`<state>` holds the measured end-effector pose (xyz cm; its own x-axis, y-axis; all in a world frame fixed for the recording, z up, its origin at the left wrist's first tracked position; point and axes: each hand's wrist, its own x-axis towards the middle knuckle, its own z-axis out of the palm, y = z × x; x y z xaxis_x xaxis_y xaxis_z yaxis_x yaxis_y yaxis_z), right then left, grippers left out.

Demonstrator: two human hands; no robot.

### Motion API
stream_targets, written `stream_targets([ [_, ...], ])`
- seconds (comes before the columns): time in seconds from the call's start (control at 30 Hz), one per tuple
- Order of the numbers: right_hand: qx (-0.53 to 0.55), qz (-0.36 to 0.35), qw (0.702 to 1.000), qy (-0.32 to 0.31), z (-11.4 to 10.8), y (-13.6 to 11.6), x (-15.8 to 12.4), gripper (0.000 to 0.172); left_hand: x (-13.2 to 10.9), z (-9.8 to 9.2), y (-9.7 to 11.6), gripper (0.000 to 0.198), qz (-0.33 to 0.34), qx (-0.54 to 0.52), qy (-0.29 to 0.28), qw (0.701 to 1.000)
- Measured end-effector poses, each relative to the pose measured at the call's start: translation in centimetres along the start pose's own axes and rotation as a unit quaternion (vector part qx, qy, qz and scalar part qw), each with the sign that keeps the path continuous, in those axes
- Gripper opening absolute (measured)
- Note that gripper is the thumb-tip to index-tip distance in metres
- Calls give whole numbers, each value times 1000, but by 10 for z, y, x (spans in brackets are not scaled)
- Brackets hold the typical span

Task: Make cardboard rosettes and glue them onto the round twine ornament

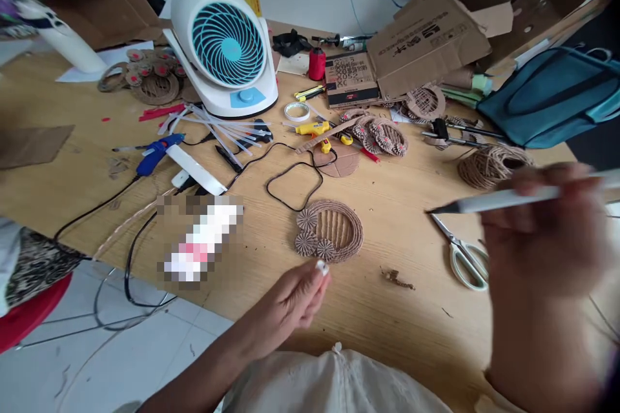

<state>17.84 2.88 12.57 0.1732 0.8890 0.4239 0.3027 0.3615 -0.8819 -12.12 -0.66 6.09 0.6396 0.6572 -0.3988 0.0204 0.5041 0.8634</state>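
Observation:
My right hand (pixel 547 239), blurred and raised over the right side of the table, grips a white marker pen (pixel 513 199) whose dark tip points left. Near the table's front edge, my left hand (pixel 300 297) is closed, with a small white piece (pixel 322 267) showing between thumb and fingers; its kind is unclear. Just beyond those fingers lies a round coiled-cord ornament (pixel 356 222) with vertical cords across its opening and three pleated rosettes at its left. Scissors (pixel 467 261) with pale handles lie beside my right hand.
A white fan (pixel 227 45) stands at the back. Blue (pixel 154 153) and yellow (pixel 314 134) glue guns trail cords over the table. Finished cord ornaments (pixel 378 132), a twine ball (pixel 494 164), cardboard boxes (pixel 431 39) and a teal bag (pixel 547 100) lie behind. A blurred-out patch (pixel 201 242) is at left.

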Motion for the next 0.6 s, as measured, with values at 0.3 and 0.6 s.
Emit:
stream_targets([
  [0.3,-372,-293,836,-278,50,22,-22,31,18,-7,29,23,213,284,114,928],
  [0.6,-504,-392,739,-213,58,20,-24,30,16,-5,19,20,250,365,118,889],
])
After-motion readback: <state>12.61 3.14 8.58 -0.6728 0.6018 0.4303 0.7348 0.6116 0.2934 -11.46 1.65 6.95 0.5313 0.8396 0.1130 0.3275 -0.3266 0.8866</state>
